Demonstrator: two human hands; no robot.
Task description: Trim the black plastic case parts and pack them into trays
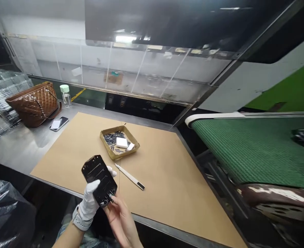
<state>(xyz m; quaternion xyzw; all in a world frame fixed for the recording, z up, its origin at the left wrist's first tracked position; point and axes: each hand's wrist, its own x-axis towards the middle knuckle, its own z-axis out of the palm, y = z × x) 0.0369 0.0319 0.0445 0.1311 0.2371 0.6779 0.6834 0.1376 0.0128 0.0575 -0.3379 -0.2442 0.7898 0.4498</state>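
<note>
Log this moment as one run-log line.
left hand: gloved, holding black casing; right hand: bare, fingers at casing's near end; white tool: on brown sheet; tray: holds small dark parts

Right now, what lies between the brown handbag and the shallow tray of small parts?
A phone near the handbag, then brown sheeting up to the tray; the head view shows it.

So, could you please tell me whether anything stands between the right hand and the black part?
Nothing visible does: the bare right hand has its fingers at the near end of the black part, which the gloved left hand holds.
</note>
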